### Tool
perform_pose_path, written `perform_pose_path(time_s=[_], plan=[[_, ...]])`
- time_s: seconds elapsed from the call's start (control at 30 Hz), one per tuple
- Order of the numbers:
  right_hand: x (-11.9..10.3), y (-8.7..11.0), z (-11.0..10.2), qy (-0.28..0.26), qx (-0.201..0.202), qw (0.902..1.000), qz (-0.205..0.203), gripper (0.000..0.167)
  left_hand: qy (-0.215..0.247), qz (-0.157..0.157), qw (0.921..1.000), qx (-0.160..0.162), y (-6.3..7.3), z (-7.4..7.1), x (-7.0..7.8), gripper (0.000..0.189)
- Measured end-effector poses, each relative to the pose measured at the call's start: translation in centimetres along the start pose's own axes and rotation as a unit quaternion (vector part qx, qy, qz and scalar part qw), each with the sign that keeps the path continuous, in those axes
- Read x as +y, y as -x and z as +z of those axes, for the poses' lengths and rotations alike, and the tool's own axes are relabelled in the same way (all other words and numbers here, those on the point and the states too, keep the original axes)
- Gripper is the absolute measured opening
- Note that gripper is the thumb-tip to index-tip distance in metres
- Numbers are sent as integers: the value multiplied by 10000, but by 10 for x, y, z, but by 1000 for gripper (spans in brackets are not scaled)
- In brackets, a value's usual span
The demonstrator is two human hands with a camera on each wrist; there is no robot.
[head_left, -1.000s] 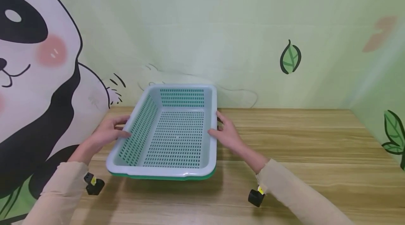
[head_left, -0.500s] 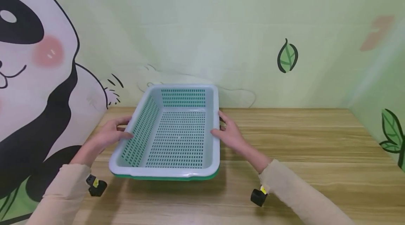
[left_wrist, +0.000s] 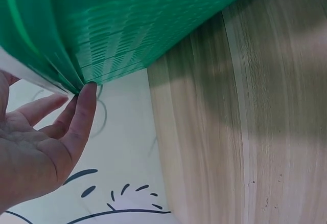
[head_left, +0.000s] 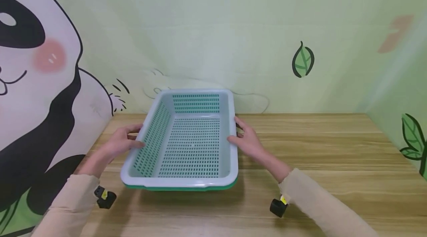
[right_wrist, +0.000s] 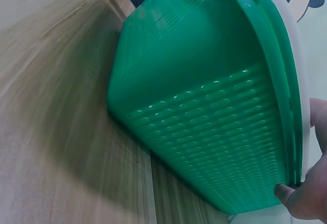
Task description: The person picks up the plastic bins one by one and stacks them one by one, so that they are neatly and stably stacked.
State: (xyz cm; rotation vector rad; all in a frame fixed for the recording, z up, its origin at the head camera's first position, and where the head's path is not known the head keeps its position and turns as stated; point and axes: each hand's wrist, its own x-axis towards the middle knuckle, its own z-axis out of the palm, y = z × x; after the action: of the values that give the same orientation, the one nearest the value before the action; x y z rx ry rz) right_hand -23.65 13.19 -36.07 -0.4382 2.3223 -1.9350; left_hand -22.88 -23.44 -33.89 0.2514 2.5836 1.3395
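A pale bluish-white plastic basket with slotted walls and floor sits nested in a green basket of like shape. Only a thin green edge shows below the white rim in the head view; both wrist views show the green outer walls. My left hand pinches the stacked rims on the left long side, thumb on top and fingers beneath. On the opposite side my right hand grips the rims the same way. The white basket holds nothing. The pair is tilted, its inside facing me.
The wood-grain table spreads under the baskets and off to the right. Behind it hangs a pale green backdrop printed with leaves and a panda. A small black wrist camera hangs at each cuff.
Both hands have shifted the nested baskets a little to the right, keeping the same hold. The head view has turned slightly, so the backdrop sits a bit further left.
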Motion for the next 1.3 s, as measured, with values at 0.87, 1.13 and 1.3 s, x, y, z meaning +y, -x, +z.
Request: perform_pose_path(time_s=[0.87, 1.13, 1.3], plan=[[0, 11, -21, 107, 56, 9999, -18, 75, 159, 112, 9998, -93, -7, 16, 9, 68], [3, 13, -26, 36, -6, 9998, -189, 73, 228, 92, 9997, -90, -8, 20, 11, 67], [4, 13, -28, 63, 9, 9997, -224, 73, 328, 35, 9994, -109, -9, 21, 11, 68]])
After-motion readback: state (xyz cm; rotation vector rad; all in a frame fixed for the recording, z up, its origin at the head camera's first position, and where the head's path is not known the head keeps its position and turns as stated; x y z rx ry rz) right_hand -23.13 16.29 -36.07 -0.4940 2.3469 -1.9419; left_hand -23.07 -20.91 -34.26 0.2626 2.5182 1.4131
